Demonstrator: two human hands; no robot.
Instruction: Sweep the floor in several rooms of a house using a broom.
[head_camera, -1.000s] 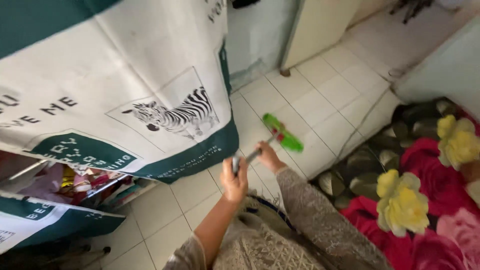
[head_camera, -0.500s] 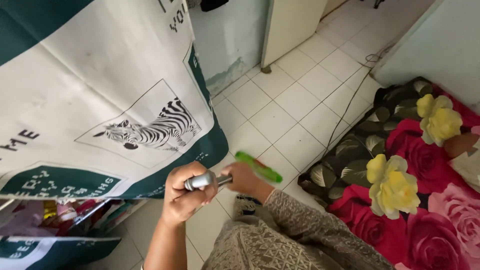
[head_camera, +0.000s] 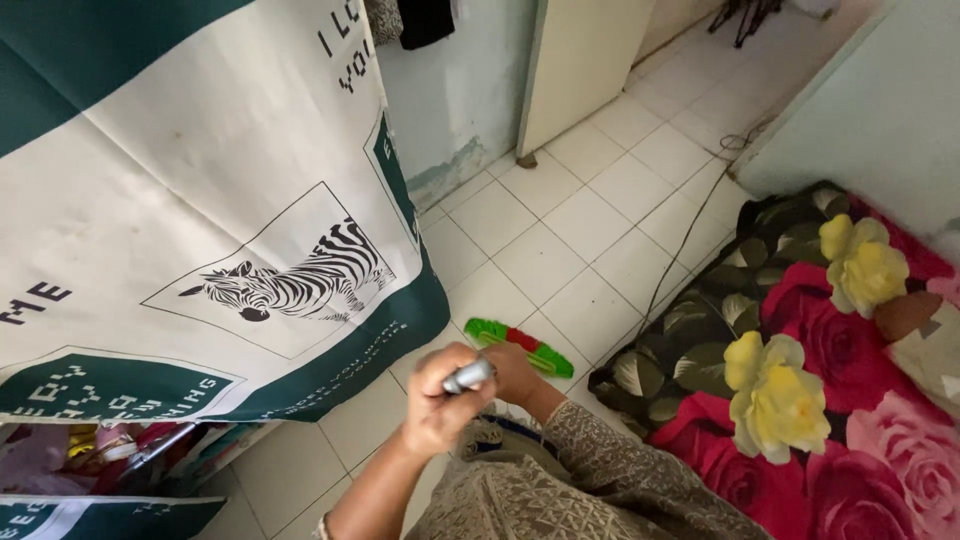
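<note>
A broom with a silver handle (head_camera: 468, 377) and a green head (head_camera: 520, 346) with a red patch rests on the white tiled floor (head_camera: 590, 220). My left hand (head_camera: 440, 398) is shut around the top end of the handle. My right hand (head_camera: 515, 372) grips the handle lower down, just above the green head, its patterned beige sleeve running back toward me. The broom head sits close to the lower edge of the hanging cloth.
A white and green cloth with a zebra picture (head_camera: 290, 280) hangs at left, with clutter below it. A floral mattress (head_camera: 810, 380) with red and yellow flowers lies at right. A thin cable (head_camera: 690, 230) crosses the tiles. A cabinet panel (head_camera: 580, 60) stands at the back.
The broom head has been drawn in from farther out on the tiles toward my body. Both hands have come nearer, and the view has shifted so the zebra cloth looks larger.
</note>
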